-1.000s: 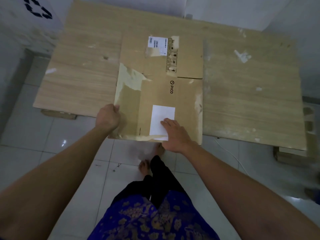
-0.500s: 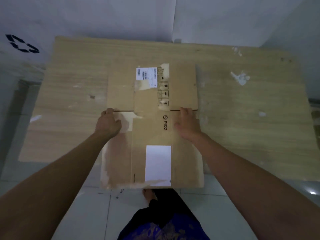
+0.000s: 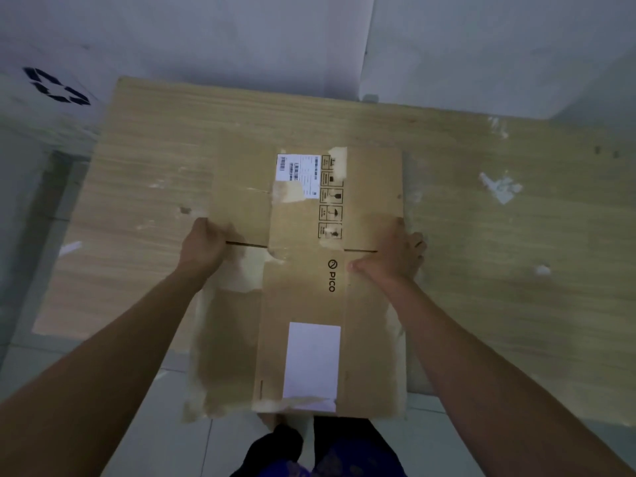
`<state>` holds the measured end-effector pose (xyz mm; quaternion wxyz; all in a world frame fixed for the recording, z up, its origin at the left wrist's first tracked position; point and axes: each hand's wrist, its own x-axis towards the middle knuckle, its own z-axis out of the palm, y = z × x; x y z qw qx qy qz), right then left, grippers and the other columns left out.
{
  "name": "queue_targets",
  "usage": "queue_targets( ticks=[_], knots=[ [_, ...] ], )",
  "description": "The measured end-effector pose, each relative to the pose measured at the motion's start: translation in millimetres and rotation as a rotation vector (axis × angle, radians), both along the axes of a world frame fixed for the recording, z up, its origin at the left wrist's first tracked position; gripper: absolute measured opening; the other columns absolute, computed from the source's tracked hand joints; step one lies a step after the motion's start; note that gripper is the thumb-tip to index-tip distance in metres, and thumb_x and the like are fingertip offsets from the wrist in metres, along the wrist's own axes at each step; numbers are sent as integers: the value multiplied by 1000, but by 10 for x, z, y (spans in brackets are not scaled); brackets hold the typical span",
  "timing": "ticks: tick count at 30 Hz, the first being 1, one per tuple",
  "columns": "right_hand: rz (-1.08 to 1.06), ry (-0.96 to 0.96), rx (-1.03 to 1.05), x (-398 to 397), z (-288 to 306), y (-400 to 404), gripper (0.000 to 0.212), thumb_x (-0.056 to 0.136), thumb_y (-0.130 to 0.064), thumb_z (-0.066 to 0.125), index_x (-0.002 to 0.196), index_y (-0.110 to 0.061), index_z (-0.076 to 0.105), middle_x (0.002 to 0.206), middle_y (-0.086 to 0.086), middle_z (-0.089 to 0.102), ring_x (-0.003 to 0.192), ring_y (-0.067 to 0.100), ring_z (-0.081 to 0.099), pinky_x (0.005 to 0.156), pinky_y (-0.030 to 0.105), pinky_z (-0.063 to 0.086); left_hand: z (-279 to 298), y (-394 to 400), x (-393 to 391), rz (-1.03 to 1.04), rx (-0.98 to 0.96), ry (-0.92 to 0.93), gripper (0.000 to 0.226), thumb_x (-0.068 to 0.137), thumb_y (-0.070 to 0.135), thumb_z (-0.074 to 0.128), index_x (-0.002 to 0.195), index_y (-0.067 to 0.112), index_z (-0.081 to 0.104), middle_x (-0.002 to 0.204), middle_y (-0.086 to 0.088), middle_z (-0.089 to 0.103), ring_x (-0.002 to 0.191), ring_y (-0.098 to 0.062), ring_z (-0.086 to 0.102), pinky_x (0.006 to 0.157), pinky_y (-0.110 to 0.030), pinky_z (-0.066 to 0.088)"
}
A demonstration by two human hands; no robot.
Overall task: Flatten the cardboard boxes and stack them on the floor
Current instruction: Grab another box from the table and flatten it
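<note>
A flattened brown cardboard box (image 3: 299,287) with a PICO print, a barcode label and a white sticker lies across the near edge of a wooden board (image 3: 481,235). Its near end overhangs the tiled floor. My left hand (image 3: 203,247) grips the box's left edge at the flap slit, fingers curled under. My right hand (image 3: 389,256) grips the right edge at the other slit, thumb on top, fingers wrapped round the side.
The wooden board rests low on white floor tiles (image 3: 165,425). A white box with a black recycling mark (image 3: 56,86) stands at the far left against the grey wall. My legs and a blue patterned garment (image 3: 320,452) are below the box.
Both hands moved from the box's near corner and white sticker up to its side edges at the flap slits. The box slid nearer to me, overhanging the board more.
</note>
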<state>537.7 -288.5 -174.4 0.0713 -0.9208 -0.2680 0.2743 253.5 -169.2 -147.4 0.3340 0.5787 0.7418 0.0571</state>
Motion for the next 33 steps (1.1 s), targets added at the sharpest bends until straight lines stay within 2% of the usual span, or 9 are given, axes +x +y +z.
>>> queue_targets(
  ticks=[3,5,9,11,14,21,26,30,33],
  knots=[
    [-59,59,5,60,0,-46,136,33,-43,99,144,-24,24,140,20,38,130,38,40,108,46,38,49,-138,124,-40,76,31,29,100,31,47,110,5,40,97,-24,61,94,-43,60,75,-44,44],
    [-78,88,48,85,24,-109,128,38,-43,98,143,-26,25,139,19,40,125,37,46,101,43,44,88,-210,181,-89,126,88,23,101,23,43,113,5,37,90,-25,59,90,-48,60,70,-43,40],
    [-104,126,217,13,65,-297,108,69,-44,85,154,-34,20,129,16,56,111,36,63,90,38,50,178,-303,238,-139,184,139,18,99,12,40,114,3,37,82,-18,53,83,-46,60,65,-40,36],
    [-105,128,276,-67,100,-383,99,83,-42,75,159,-31,13,125,13,66,110,35,64,89,36,49,216,-366,250,-149,223,162,19,97,10,41,114,3,37,84,-22,57,83,-46,60,65,-40,37],
    [-118,113,334,-145,216,-447,82,95,-34,64,160,-26,15,116,14,71,106,35,65,82,34,46,339,-425,249,-137,293,175,25,99,13,39,123,4,40,88,-25,61,84,-46,61,66,-39,35],
    [-82,41,424,-222,784,-386,80,96,-32,61,160,-28,13,114,15,70,105,35,64,86,36,48,850,-405,104,-143,451,121,45,99,15,40,142,20,30,95,-28,65,88,-46,62,75,-47,46],
    [-19,11,578,-373,1423,-361,80,96,-32,61,160,-29,12,101,10,69,87,27,62,81,33,49,1422,-457,-103,-108,567,41,44,100,18,37,143,22,28,92,-22,64,84,-41,62,76,-46,47],
    [24,-50,700,-635,2062,-427,80,96,-33,62,160,-30,13,71,-7,50,77,19,47,81,31,45,1973,-573,-404,-85,674,-10,41,101,18,35,141,18,31,94,-16,61,82,-37,59,73,-42,45],
    [96,-98,767,-882,2540,-484,80,97,-34,61,160,-31,12,67,-12,41,77,17,45,80,31,42,2388,-715,-699,-54,737,-66,41,101,15,34,142,15,32,96,-13,58,77,-28,52,70,-36,38]
  ],
)
